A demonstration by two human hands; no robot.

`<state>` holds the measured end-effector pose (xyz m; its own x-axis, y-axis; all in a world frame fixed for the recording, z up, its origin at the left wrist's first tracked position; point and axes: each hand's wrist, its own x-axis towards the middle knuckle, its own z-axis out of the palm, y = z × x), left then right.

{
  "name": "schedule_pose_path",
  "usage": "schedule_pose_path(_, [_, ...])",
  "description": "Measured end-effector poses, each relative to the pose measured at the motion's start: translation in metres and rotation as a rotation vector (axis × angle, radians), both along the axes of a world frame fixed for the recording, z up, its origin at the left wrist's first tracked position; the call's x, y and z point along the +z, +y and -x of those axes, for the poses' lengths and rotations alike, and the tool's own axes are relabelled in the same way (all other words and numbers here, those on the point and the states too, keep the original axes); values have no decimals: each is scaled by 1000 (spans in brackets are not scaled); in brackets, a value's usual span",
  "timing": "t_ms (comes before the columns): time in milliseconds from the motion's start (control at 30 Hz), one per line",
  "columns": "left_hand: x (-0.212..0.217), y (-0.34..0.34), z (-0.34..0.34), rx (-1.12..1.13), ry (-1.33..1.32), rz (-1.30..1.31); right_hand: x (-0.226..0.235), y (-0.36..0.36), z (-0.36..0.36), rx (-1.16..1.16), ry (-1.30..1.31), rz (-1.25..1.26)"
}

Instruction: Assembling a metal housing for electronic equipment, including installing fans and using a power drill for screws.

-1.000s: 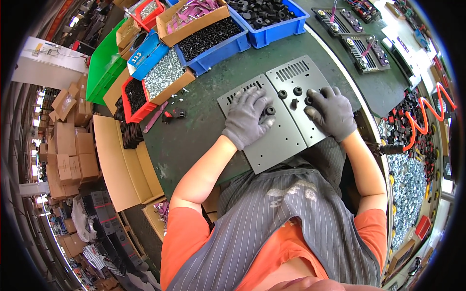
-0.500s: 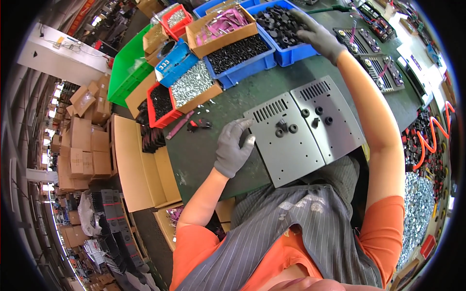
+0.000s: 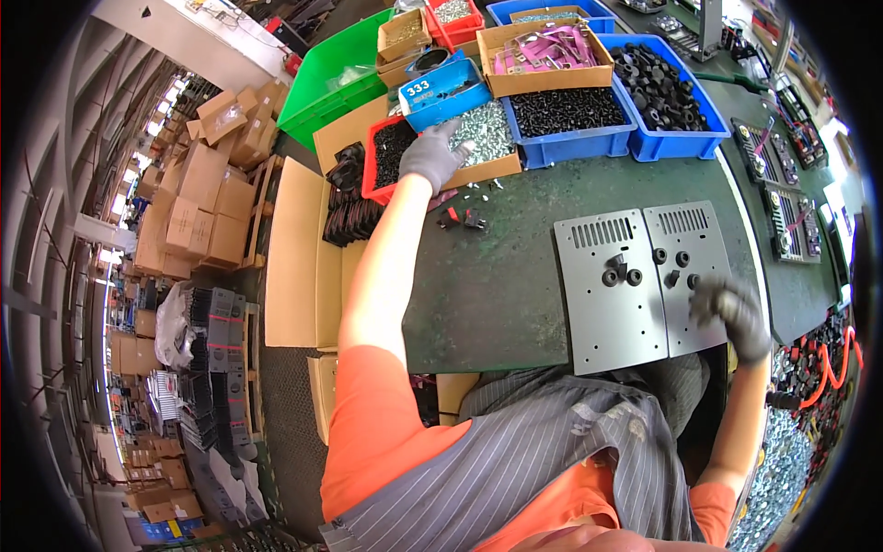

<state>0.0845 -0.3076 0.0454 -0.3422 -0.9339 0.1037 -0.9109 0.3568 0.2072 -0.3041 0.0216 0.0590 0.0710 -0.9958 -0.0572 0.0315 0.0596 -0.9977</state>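
Note:
My left hand [image 3: 436, 157], in a grey glove, reaches into the cardboard tray of small silver screws [image 3: 486, 134], its fingers and thumb apart at the edge of the heap. A red bin of small black parts [image 3: 392, 152] sits beside that hand. My right hand [image 3: 739, 319], also gloved and smeared by motion, hovers at the right edge of two grey metal plates with slots [image 3: 614, 317] [image 3: 692, 327]. Whether it holds anything cannot be made out. Several black rubber feet [image 3: 635, 276] lie on the plates, some near the right hand.
Blue bins of black screws [image 3: 570, 152] and black rubber feet [image 3: 676, 147] stand at the back, with a cardboard box of pink parts [image 3: 552, 78] above. A green crate [image 3: 322, 97] is at the back left. An open carton [image 3: 303, 267] stands left of the green table [image 3: 487, 304].
My left hand has moved from beside the plates to the silver screws. My right hand has left the bin of rubber feet and come back to the right plate. The view has shifted.

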Motion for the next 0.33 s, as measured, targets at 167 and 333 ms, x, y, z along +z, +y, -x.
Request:
schedule_pose_path(167, [10, -15, 17, -21, -273, -267, -47, 123, 33, -19, 47, -479])
schedule_pose_path(333, [15, -24, 37, 8, -348, -339, -126, 260, 90, -611, 387, -852])
